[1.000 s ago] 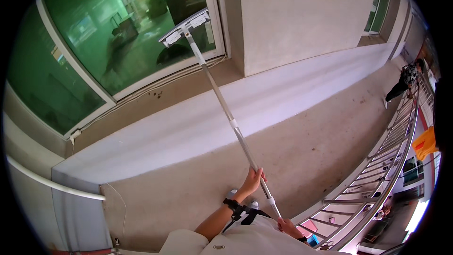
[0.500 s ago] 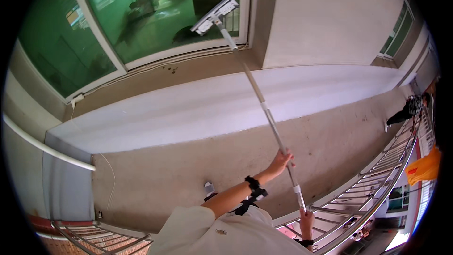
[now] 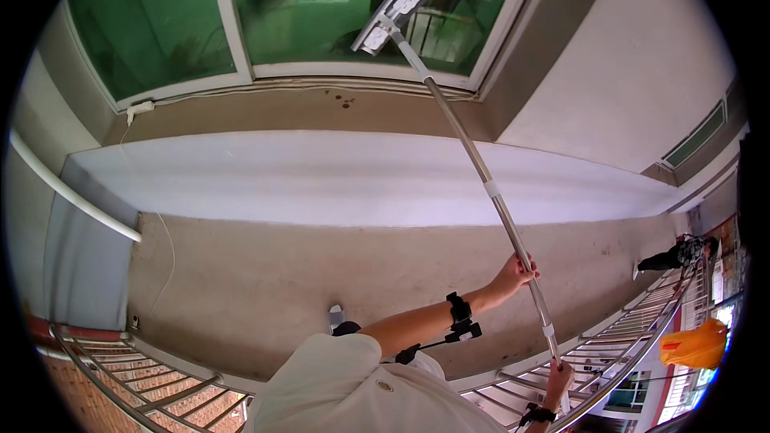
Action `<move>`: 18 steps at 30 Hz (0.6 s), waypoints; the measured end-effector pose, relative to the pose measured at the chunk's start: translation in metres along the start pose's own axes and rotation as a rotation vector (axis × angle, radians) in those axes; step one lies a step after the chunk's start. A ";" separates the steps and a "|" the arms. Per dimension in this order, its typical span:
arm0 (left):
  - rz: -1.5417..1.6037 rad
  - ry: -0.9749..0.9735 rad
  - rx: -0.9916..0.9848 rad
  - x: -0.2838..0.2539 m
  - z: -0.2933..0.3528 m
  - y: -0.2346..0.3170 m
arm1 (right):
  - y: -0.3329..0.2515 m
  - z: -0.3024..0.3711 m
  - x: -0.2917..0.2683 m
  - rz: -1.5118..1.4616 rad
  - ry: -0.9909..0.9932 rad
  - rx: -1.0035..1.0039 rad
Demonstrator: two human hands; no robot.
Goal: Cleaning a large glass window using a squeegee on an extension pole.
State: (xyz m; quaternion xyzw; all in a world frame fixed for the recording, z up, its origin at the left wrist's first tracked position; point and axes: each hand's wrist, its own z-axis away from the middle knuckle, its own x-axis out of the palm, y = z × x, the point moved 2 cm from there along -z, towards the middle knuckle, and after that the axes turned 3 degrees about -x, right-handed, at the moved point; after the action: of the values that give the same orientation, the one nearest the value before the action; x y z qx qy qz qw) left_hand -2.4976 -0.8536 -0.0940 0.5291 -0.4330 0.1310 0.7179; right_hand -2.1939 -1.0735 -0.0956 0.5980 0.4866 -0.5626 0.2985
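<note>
My left hand (image 3: 514,274) is closed around the middle of a long metal pole (image 3: 469,143). Lower down, near the pole's bottom end, my right hand (image 3: 559,378) grips the same pole. At its far end the pole carries a window squeegee (image 3: 391,16), a flat head with a white pad and a grey blade edge. The head is tilted and lies over the lower part of a green-tinted window pane (image 3: 309,40); whether it presses on the glass I cannot tell. Dark bands with small devices sit on both my wrists.
Below the window runs a ledge (image 3: 273,112) with a white cable and plug (image 3: 140,108). A metal railing (image 3: 618,377) curves behind me, with an orange cloth or bag (image 3: 695,345) beyond it. Another person (image 3: 682,253) is at the far right. A white pipe (image 3: 76,192) runs at the left.
My view has turned, shifting the window and pole rightward in the picture. Against the pane, the squeegee head sits farther from the right frame and tilts more steeply. Both hands keep their hold.
</note>
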 end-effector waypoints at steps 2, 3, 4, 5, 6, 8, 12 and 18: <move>0.030 0.000 0.036 -0.017 0.011 0.019 | -0.030 -0.006 -0.002 -0.048 0.007 0.012; 0.024 -0.015 0.080 -0.027 0.016 0.030 | -0.038 -0.010 0.003 -0.041 0.012 -0.002; 0.018 -0.028 0.124 -0.038 0.022 0.042 | -0.051 -0.015 0.006 -0.036 0.010 -0.012; 0.026 -0.016 0.127 -0.049 0.030 0.052 | -0.076 -0.018 0.005 -0.033 0.005 -0.061; -0.019 0.020 0.135 -0.059 0.035 0.064 | -0.091 -0.017 0.003 -0.027 0.008 -0.103; -0.066 0.066 0.152 -0.083 0.045 0.080 | -0.104 -0.021 0.021 -0.042 -0.054 -0.102; -0.100 0.232 0.264 -0.135 0.063 0.115 | -0.194 -0.024 0.024 -0.027 -0.044 -0.203; -0.027 0.080 0.384 -0.120 0.059 0.179 | -0.242 -0.058 -0.040 0.074 0.075 -0.197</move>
State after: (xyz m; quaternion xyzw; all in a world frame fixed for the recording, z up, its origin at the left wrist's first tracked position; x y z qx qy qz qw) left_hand -2.7124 -0.7999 -0.0659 0.6563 -0.3640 0.2227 0.6223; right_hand -2.3894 -0.9467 -0.0005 0.6042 0.5279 -0.4778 0.3577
